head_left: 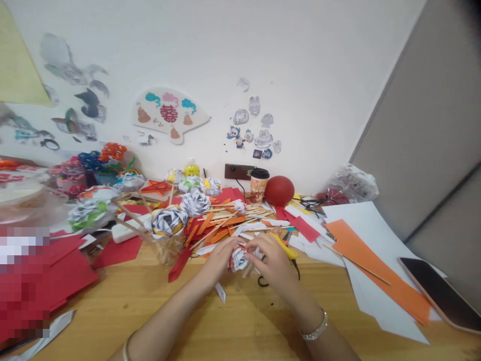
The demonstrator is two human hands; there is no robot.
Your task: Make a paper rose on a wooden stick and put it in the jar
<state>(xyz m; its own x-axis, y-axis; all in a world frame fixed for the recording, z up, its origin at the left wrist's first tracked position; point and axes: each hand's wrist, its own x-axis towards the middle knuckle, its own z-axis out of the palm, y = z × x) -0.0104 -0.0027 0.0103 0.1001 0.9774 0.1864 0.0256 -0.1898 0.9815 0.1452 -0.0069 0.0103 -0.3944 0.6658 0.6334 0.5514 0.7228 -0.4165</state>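
My left hand [219, 260] and right hand [273, 258] partly hide the paper flower [239, 259]; the yellow sheet [20, 60] is cropped left, the red paper [71, 281] partly pixelated.

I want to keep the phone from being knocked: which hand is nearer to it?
The right hand. It is left of the phone, apart from it, with orange paper between them; the left hand is farther left, at the paper flower's left side.
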